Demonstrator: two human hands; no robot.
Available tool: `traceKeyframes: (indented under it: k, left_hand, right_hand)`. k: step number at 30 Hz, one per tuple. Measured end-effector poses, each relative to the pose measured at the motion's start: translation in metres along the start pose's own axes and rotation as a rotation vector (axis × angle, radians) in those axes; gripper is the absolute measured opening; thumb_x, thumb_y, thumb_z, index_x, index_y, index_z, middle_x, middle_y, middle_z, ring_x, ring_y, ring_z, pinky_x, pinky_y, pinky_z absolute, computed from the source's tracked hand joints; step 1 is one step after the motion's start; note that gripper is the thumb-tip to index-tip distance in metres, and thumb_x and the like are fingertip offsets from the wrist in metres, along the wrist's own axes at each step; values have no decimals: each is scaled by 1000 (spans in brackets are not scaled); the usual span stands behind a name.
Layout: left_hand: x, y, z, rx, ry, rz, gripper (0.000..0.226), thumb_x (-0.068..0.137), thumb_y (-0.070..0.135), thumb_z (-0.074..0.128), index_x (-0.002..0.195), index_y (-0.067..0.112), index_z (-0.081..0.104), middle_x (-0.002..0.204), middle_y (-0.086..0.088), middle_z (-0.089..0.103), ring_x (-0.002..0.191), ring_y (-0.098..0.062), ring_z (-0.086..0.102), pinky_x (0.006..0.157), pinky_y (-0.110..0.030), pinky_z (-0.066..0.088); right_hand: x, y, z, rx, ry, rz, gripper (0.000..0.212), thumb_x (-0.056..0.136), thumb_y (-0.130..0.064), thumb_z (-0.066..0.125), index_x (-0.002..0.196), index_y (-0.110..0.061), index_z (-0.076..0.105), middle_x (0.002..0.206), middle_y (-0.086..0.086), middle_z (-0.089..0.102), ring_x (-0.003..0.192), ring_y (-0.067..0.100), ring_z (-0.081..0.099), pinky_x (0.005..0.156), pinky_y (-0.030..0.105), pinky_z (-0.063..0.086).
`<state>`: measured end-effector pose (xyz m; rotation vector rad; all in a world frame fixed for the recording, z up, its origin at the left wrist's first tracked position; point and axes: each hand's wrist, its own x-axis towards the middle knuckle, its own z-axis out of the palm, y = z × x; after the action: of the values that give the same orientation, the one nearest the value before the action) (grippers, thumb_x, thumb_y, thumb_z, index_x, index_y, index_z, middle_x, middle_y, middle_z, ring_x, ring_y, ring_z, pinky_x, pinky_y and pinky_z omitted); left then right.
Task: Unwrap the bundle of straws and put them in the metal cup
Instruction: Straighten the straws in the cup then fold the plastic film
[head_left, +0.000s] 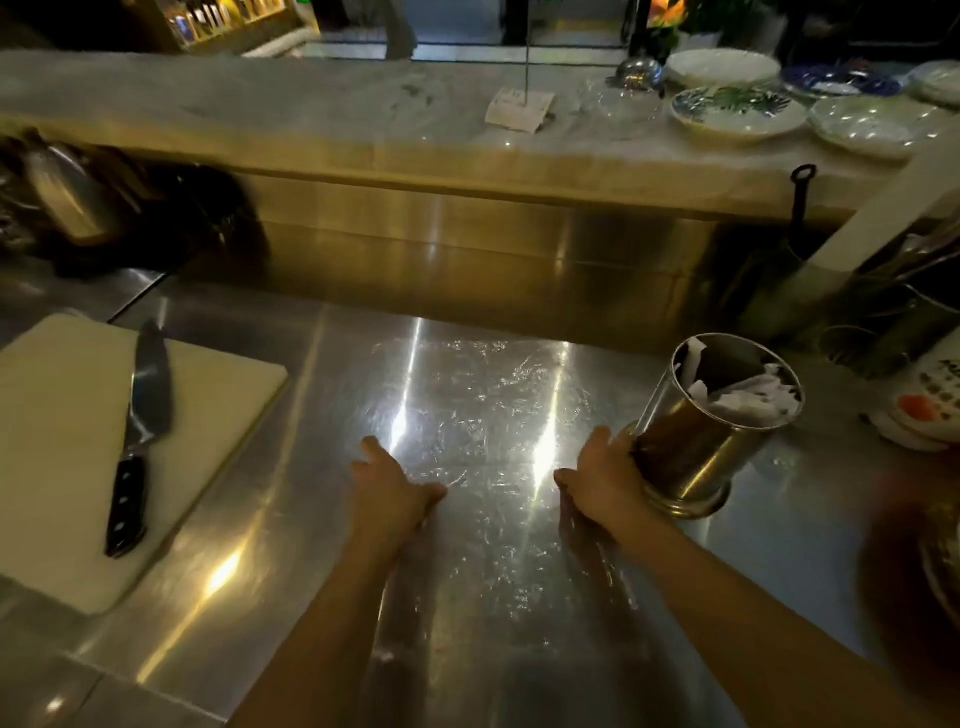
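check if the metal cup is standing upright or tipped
Tipped. The metal cup leans away from the right hand gripping its side, mouth angled up-right, with white paper inside.

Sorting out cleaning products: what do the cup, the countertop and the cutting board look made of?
Cup: polished metal, probably steel, mirror reflections on its wall. Countertop: brushed stainless steel by its look, fine scratches and light streaks. Cutting board: likely plastic, matte off-white with rounded corners.

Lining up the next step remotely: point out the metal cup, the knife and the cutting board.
metal cup (696, 447): head view, on its outer side wall.
knife (150, 384): head view, on the blade.
cutting board (57, 447): head view, on its bare top surface left of the knife.
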<state>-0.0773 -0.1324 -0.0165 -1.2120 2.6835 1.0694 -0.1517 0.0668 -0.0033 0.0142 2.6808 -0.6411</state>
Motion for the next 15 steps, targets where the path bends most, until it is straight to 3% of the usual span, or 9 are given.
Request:
traceKeyframes:
  k: [2,5,7,9,11,13,15]
  left_hand:
    - [6,-3,-1,-97,-30,-37,72,64,19,82,119,0,38,81,-10,60,73,-26,62,60,-29,49]
    - [17,-11,-3,-218,-131,-50,20,79,19,68,84,0,64,69,-16,61,67,-31,59,60,-31,41]
    - [20,-15,-6,-486,-175,-116,17,82,10,62,71,-3,62,65,-21,59,60,-29,54,57,-34,39]
    - [21,-17,-13,-617,-184,-111,16,83,7,60,79,-8,59,69,-23,58,62,-29,54,55,-35,41]
    - [18,-17,-24,-677,-201,-66,15,85,11,61,85,-5,59,66,-19,59,56,-26,56,47,-26,43]
    - [15,-19,-34,-714,-248,-4,10,86,14,60,84,4,59,50,-2,59,42,-14,52,39,-16,37]
    - [14,-22,-41,-734,-311,40,8,87,15,57,84,8,60,43,5,57,37,-8,50,37,-15,36]
  right_hand:
    - [5,1,-5,65,-20,37,73,83,-23,67,133,-1,19,135,26,39,113,39,51,91,42,49]
    - [10,7,-9,82,-18,27,53,79,-23,71,115,-1,39,102,11,56,95,30,59,77,36,49]
    - [13,10,-8,171,-55,1,27,78,-19,71,90,-5,51,75,7,55,72,24,58,67,33,49]
    - [14,13,-5,422,-99,7,19,77,-9,70,71,-6,53,62,10,56,55,20,54,55,28,46]
    - [14,16,-7,683,-125,42,19,76,-4,71,69,-7,53,62,11,58,52,20,55,49,24,45]
    - [12,20,-13,860,-158,28,17,74,-3,72,71,-6,56,64,10,59,57,20,60,52,24,47]
    - [9,23,-18,999,-226,10,14,75,-3,71,72,-5,58,61,9,64,56,19,65,50,26,50]
